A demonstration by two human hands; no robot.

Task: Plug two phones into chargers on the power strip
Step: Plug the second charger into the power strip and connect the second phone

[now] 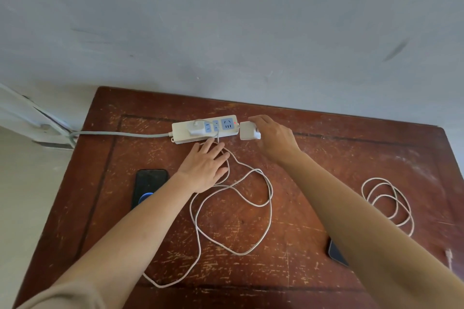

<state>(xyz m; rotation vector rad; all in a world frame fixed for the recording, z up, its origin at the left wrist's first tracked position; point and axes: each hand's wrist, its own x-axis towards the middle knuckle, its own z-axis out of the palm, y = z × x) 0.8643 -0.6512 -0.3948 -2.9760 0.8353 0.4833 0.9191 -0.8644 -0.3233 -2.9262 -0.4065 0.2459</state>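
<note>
A white power strip [183,137] with blue sockets lies at the back of the wooden table [351,158]. One white charger [197,130] is plugged into its left socket, and a long cable [268,195] loops from it across the table. My right hand [273,139] is shut on a second white charger [247,130] just off the strip's right end. My left hand [204,167] rests flat, fingers apart, on the cable just in front of the strip. A black phone [148,184] lies at the left, partly under my left forearm. A second phone [336,253] shows under my right forearm.
A coiled white cable [388,199] lies at the table's right, its plug end [448,254] near the right edge. The strip's grey cord [120,134] runs left off the table toward the wall. A grey wall stands right behind the table.
</note>
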